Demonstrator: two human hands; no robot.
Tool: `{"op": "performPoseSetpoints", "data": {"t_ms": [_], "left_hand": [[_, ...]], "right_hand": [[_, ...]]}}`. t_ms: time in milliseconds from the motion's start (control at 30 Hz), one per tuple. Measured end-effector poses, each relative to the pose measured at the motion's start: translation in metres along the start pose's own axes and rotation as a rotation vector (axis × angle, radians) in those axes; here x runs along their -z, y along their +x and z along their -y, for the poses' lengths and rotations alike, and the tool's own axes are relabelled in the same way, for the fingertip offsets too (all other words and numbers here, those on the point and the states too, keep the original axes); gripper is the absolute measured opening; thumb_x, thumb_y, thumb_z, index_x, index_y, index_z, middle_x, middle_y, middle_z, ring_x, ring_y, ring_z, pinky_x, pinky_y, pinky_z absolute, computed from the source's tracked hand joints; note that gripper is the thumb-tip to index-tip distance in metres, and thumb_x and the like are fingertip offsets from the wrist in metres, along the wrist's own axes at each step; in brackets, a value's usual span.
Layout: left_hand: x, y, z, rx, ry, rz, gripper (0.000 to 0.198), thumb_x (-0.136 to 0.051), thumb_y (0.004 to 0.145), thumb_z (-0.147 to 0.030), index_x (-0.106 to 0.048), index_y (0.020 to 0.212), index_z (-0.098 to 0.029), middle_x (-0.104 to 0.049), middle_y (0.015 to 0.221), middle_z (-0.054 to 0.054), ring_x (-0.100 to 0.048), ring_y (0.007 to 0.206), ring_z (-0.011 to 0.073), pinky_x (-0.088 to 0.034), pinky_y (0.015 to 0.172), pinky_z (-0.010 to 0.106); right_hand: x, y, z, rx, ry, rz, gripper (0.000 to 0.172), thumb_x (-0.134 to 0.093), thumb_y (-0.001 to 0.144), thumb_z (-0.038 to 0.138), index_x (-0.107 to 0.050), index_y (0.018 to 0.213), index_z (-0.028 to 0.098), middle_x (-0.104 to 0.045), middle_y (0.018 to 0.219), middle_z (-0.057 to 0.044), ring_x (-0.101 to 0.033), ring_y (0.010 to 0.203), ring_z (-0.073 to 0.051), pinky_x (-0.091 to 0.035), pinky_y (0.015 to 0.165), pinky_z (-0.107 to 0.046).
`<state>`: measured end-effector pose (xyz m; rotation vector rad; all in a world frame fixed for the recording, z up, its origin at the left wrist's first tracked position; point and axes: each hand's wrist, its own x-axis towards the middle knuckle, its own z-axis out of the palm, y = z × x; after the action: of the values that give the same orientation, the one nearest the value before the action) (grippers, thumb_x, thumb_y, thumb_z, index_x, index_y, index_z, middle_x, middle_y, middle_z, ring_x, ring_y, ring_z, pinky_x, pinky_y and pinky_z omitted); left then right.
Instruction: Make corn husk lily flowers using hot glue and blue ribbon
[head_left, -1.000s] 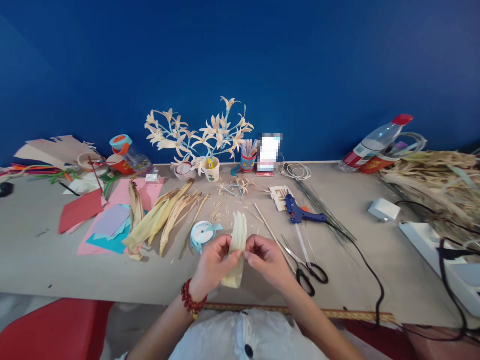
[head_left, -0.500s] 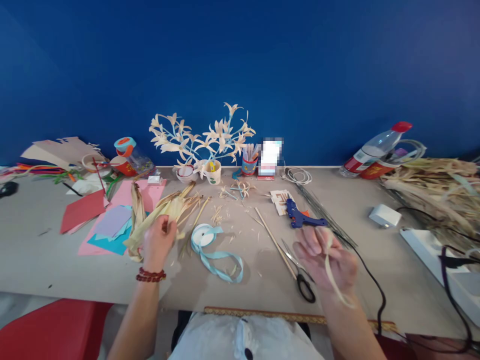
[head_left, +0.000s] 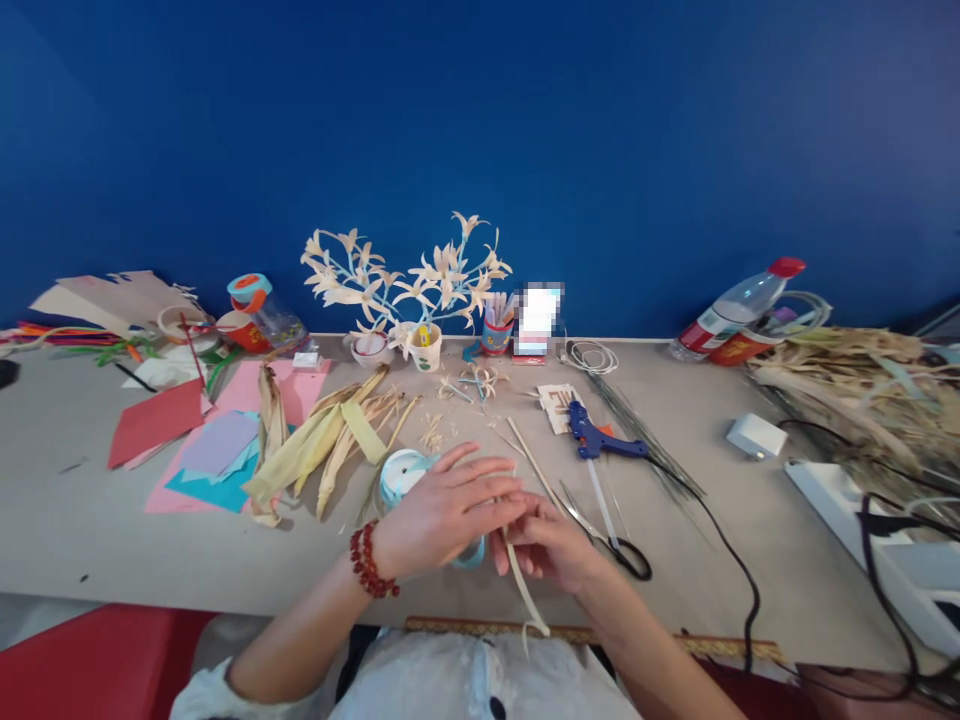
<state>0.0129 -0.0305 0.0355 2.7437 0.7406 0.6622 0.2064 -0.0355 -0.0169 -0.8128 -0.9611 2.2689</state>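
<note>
In front of my body, my right hand (head_left: pixel 541 540) is closed around a narrow pale corn husk strip (head_left: pixel 525 590), whose loose end hangs down toward the table edge. My left hand (head_left: pixel 442 510), with a red bead bracelet at the wrist, reaches across it with fingers stretched out, its fingertips by the strip's upper end. A spool of light blue ribbon (head_left: pixel 399 470) lies partly hidden under my left hand. Right of my hands are scissors (head_left: pixel 634 560) with black handles, a thin pale stick (head_left: pixel 529 450) and a blue glue gun (head_left: pixel 600 438) with a clear glue stick (head_left: pixel 600 500).
Corn husks (head_left: pixel 322 440) lie at the left beside coloured paper (head_left: pixel 217 445). Husk flowers stand in a paper cup (head_left: pixel 425 350) at the back. On the right are thin wires (head_left: pixel 637 430), a white adapter (head_left: pixel 756 437), a power strip (head_left: pixel 840 510), a plastic bottle (head_left: pixel 739 305) and a husk pile (head_left: pixel 862 370).
My left hand has left the corn husks and moved right. My right hand has come left with the husk strip, so both hands meet. The glue stick below the glue gun is now uncovered.
</note>
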Motion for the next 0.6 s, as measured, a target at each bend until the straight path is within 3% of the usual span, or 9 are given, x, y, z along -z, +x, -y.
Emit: {"op": "performPoseSetpoints", "data": {"t_ms": [67,133,267,333,467,600], "left_hand": [[0.003,0.002,0.004,0.007,-0.026,0.018,0.032,-0.041,0.094,-0.013,-0.063,0.114,-0.023,-0.071,0.111,0.007,-0.059,0.114,0.0217,-0.033,0.113,0.048],[0.006,0.0,0.007,0.051,-0.045,-0.016,0.028,-0.041,0.094,-0.014,-0.065,0.106,-0.022,-0.071,0.102,0.007,-0.063,0.101,0.0196,-0.039,0.107,0.045],[0.006,-0.01,0.002,0.189,-0.058,-0.223,0.022,-0.048,0.092,-0.017,-0.062,0.108,-0.021,-0.067,0.111,0.01,-0.058,0.109,0.0224,-0.045,0.099,0.043],[0.003,-0.013,-0.002,0.226,-0.076,-0.287,0.017,-0.053,0.091,-0.017,-0.062,0.104,-0.021,-0.066,0.107,0.01,-0.058,0.105,0.0225,-0.047,0.094,0.041],[-0.005,-0.014,-0.008,0.173,-0.09,-0.247,0.016,-0.054,0.09,-0.016,-0.062,0.102,-0.021,-0.066,0.102,0.007,-0.057,0.099,0.0208,-0.046,0.095,0.04],[-0.011,-0.013,-0.009,0.133,-0.077,-0.262,0.016,-0.048,0.091,-0.013,-0.061,0.096,-0.02,-0.067,0.094,0.006,-0.056,0.096,0.0204,-0.045,0.097,0.042]], "right_hand": [[0.002,0.002,0.0,-0.048,0.02,0.05,0.01,-0.06,0.063,0.021,-0.055,0.071,0.017,-0.07,0.054,-0.004,-0.037,0.03,-0.005,-0.023,0.03,-0.015],[0.004,0.003,0.001,-0.058,0.042,0.061,0.011,-0.059,0.064,0.019,-0.051,0.071,0.018,-0.071,0.056,-0.004,-0.036,0.03,-0.005,-0.023,0.03,-0.015],[0.005,0.004,0.005,-0.053,0.086,0.082,0.014,-0.059,0.065,0.021,-0.046,0.069,0.02,-0.069,0.057,-0.002,-0.037,0.033,-0.005,-0.022,0.032,-0.014],[0.003,0.004,0.004,-0.032,0.121,0.067,0.014,-0.062,0.066,0.021,-0.048,0.069,0.019,-0.066,0.055,0.0,-0.035,0.035,-0.005,-0.021,0.033,-0.014],[0.001,0.005,0.002,-0.006,0.184,0.024,0.018,-0.069,0.065,0.022,-0.052,0.069,0.019,-0.05,0.046,0.008,-0.027,0.037,-0.004,-0.016,0.035,-0.014],[-0.001,0.003,0.002,0.003,0.184,0.016,0.018,-0.071,0.065,0.022,-0.054,0.069,0.018,-0.047,0.044,0.008,-0.024,0.037,-0.003,-0.013,0.037,-0.015]]}}
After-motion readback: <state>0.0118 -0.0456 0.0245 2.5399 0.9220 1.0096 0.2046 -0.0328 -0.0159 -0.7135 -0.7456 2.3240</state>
